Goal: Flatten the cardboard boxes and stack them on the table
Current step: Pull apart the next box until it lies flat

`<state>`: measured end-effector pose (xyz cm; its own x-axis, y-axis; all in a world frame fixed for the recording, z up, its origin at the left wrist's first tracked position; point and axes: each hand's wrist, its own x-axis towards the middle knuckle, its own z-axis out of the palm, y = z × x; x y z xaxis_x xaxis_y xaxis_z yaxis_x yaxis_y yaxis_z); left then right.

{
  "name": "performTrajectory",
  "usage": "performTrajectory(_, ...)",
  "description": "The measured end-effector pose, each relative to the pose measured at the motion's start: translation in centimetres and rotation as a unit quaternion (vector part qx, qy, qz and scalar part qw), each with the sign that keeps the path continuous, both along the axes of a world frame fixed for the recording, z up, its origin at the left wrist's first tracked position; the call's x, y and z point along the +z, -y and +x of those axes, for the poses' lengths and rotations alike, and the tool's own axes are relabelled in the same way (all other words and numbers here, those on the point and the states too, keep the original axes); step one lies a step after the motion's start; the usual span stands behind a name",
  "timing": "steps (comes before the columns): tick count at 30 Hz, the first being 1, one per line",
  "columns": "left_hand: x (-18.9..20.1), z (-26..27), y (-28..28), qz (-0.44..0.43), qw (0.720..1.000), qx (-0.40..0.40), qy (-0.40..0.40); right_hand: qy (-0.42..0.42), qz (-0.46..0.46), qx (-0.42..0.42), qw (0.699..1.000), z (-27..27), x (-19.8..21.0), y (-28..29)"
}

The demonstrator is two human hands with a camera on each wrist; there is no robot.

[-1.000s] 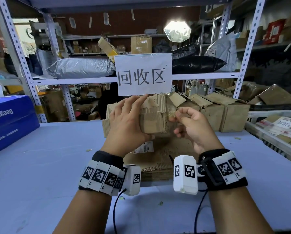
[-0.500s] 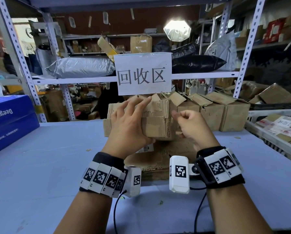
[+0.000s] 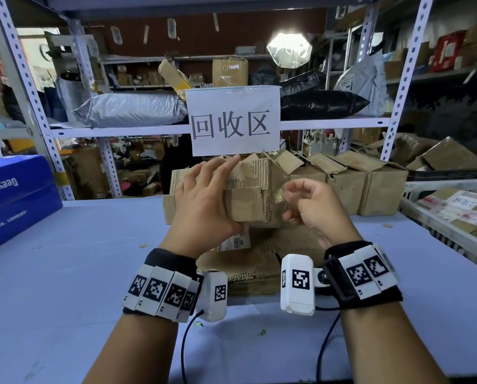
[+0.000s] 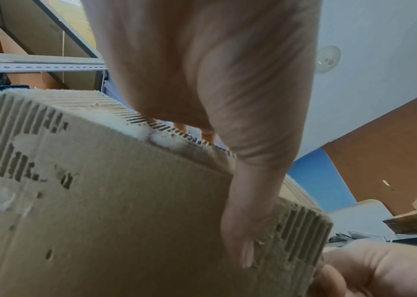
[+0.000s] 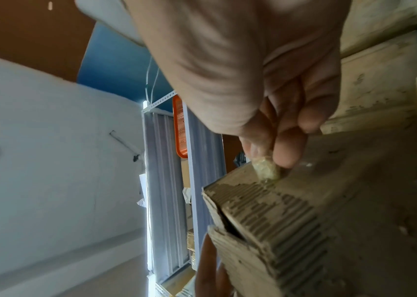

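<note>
Nearest the wrists, a stack of flattened cardboard (image 3: 248, 261) lies on the table (image 3: 65, 259), below the fingers. Above it the left hand (image 3: 201, 200) grips a worn box (image 3: 248, 195), thumb curled under. The right hand (image 3: 312, 206) pinches a tape scrap (image 5: 266, 168) at the box's corner, something only the right wrist view shows. To peel well, I'd pull along the seam while the left braces firmly. Beyond the fingers, unflattened boxes (image 3: 367, 184) wait.

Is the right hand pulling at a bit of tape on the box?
Yes, the right hand pinches a tape scrap at the cardboard box edge.
</note>
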<state>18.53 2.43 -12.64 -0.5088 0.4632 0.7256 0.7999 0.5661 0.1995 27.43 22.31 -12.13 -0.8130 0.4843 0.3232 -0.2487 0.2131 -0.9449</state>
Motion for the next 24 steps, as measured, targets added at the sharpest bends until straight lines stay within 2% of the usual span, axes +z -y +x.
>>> performTrajectory(4, 0.1, 0.0, 0.0, 0.007, 1.0, 0.001, 0.001, 0.011, 0.036, -0.052, 0.998, -0.4, -0.2, 0.0)
performTrajectory(8, 0.3, 0.0, 0.2, 0.007, 1.0, 0.004, 0.011, 0.014, 0.118, -0.088, 0.989, -0.6, -0.4, 0.2)
performTrajectory(12, 0.4, -0.1, 0.8, 0.007, 0.999, 0.011, 0.029, 0.025, 0.154, -0.053, 0.986, -0.2, 0.1, 0.3)
performTrajectory(14, 0.5, -0.1, 0.9, 0.003, 0.999, 0.011, 0.037, 0.041, 0.245, -0.051, 0.967, -0.1, 0.3, 0.2)
performTrajectory(16, 0.6, -0.1, 1.1, 0.0, 0.999, 0.011, 0.037, 0.067, 0.341, -0.068, 0.935, 0.0, 0.3, 0.3)
performTrajectory(17, 0.6, -0.1, 1.2, 0.0, 0.999, 0.01, 0.037, 0.068, 0.362, -0.074, 0.927, -0.1, 0.2, 0.4)
performTrajectory(21, 0.5, -0.2, 1.6, 0.0, 0.999, -0.004, 0.033, 0.027, 0.393, -0.118, 0.912, -0.2, 0.0, 0.8)
performTrajectory(24, 0.4, -0.3, 1.6, -0.007, 1.0, 0.002, 0.028, 0.022, 0.403, -0.118, 0.907, -0.4, -0.3, 0.7)
